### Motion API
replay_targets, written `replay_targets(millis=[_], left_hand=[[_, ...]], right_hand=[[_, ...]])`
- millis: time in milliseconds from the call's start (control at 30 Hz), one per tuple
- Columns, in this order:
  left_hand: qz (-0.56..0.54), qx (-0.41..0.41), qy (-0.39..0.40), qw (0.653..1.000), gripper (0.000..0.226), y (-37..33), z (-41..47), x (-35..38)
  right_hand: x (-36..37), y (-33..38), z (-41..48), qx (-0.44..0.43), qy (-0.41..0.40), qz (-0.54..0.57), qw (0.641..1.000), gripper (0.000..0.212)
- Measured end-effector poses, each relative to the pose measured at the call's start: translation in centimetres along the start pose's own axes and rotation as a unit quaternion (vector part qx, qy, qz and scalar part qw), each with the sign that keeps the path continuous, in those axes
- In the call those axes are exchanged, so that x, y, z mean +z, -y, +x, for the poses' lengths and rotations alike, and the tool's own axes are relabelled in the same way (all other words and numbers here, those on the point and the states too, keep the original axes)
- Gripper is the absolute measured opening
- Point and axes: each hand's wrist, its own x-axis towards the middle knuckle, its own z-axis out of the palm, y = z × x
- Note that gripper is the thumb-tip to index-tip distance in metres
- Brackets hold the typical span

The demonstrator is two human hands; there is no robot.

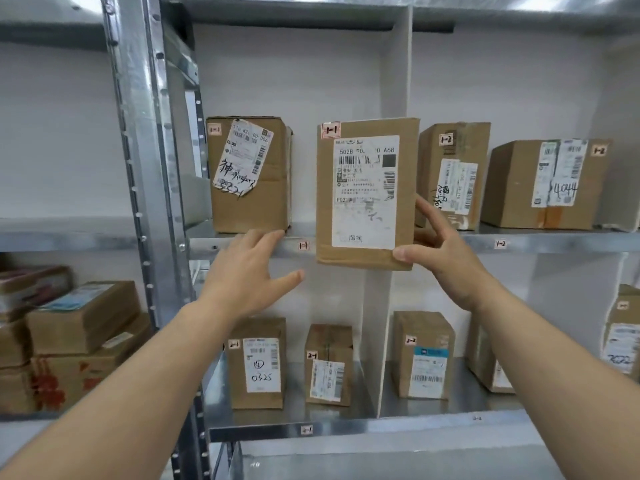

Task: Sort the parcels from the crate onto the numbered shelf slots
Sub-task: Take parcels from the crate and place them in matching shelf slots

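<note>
The right hand (440, 251) holds a brown parcel (367, 194) by its bottom right corner. The thumb is on the front and the fingers are curled round the side. The parcel stands up straight in the air, in front of the top shelf (554, 242). Its bottom hangs lower than the shelf edge. It has a big white sticker and "1-1" written at the top left.

The left hand (249, 271) is open with its fingers spread and holds nothing. Its fingertips are at the bottom corner of a brown box (249, 174) that stands on the top shelf. I cannot tell if they touch it. That box also says 1-1. A little 1-1 tag (303, 245) is stuck on the shelf edge between the two hands.

A white wall (398, 81) splits the shelf, and the parcel's right side covers part of it. Past the wall stand two more boxes, a tall one (450, 174) and a wide one (543, 185), both marked 1-2.

On the lower shelf (415, 427) two boxes (258, 363) stand left of the white wall and another box (424, 355) stands right of it. A shiny metal post (145, 133) stands on the left, and beyond it is a pile of boxes (69, 334).
</note>
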Motion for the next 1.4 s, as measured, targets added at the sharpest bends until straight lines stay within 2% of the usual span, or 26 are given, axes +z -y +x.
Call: replay_targets(millis=[167, 233, 300, 367, 433, 500, 567, 733, 900, 1067, 1300, 1400], left_hand=[[0.008, 0.018, -0.007, 1.0, 0.081, -0.5, 3.9, 0.1], [-0.025, 0.016, -0.001, 1.0, 0.083, -0.7, 5.6, 0.4], [-0.109, 0.005, 0.017, 0.994, 0.085, -0.8, 7.3, 0.9], [-0.244, -0.02, 0.039, 0.969, 0.08, -1.1, 8.7, 1.3], [-0.357, -0.04, 0.045, 0.932, 0.059, -1.6, 10.0, 1.8], [-0.426, -0.054, 0.031, 0.902, 0.041, -2.0, 11.0, 2.7], [-0.462, -0.066, 0.015, 0.884, 0.034, -2.1, 12.1, 3.7], [-0.456, -0.091, 0.013, 0.885, 0.027, -1.7, 14.6, 5.6], [-0.389, -0.131, 0.028, 0.911, 0.046, -1.5, 16.6, 7.3], [-0.337, -0.143, 0.065, 0.928, 0.051, -1.3, 17.1, 8.5], [-0.314, -0.14, 0.07, 0.937, 0.054, -1.3, 17.0, 8.7], [-0.312, -0.134, 0.058, 0.939, 0.06, -1.5, 16.6, 8.4]], right_hand=[[0.0, -0.1, 3.2, -0.01, -0.008, -0.004, 1.0, 0.088], [0.1, -0.2, 4.3, -0.01, -0.012, -0.001, 1.0, 0.086], [0.1, -0.5, 5.5, -0.011, -0.021, 0.001, 1.0, 0.086], [0.3, -0.8, 6.7, -0.008, -0.028, -0.003, 1.0, 0.091], [0.7, -1.0, 7.8, -0.005, -0.027, -0.009, 1.0, 0.097], [0.9, -1.5, 9.0, -0.001, -0.021, -0.01, 1.0, 0.1], [1.1, -1.9, 10.0, 0.006, -0.014, -0.016, 1.0, 0.1], [1.8, -3.3, 12.8, 0.029, 0.007, -0.064, 0.997, 0.084], [2.6, -3.9, 14.6, 0.036, -0.037, -0.179, 0.983, 0.067], [3.1, -4.9, 15.1, 0.082, -0.035, -0.27, 0.959, 0.06], [3.4, -4.9, 14.7, 0.112, -0.043, -0.309, 0.944, 0.042], [3.5, -4.5, 14.3, 0.116, -0.049, -0.311, 0.942, 0.05]])
